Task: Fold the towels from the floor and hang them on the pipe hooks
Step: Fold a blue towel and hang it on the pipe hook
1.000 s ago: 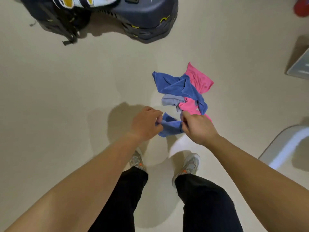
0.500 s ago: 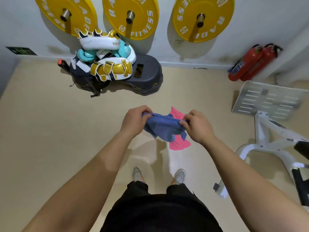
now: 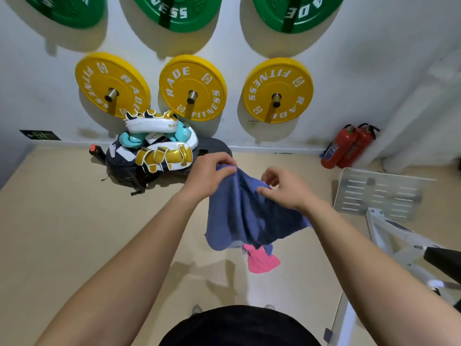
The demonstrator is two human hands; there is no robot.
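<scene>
Head view: left hand (image 3: 207, 176) is pinching the top edge of the soft blue terry towel (image 3: 249, 216) at frame centre. Right hand (image 3: 284, 191) is gripping the same edge, thumb on the cloth, fingers curled. Towel is hanging limp mid-air above the crumpled pink towel (image 3: 262, 260) on the beige floor (image 3: 74, 221). Likely light and floppy, low slip risk. Corners are looking like the best grip points for a clean fold.

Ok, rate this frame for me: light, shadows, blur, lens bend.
Head view: even indoor light, no glare; the yellow plates cast soft shadows on the wall; faint shadows lie on the floor under the blue towel, which looks slightly motion-soft; the wide-angle lens stretches the edges, and the far right blurs.
</scene>
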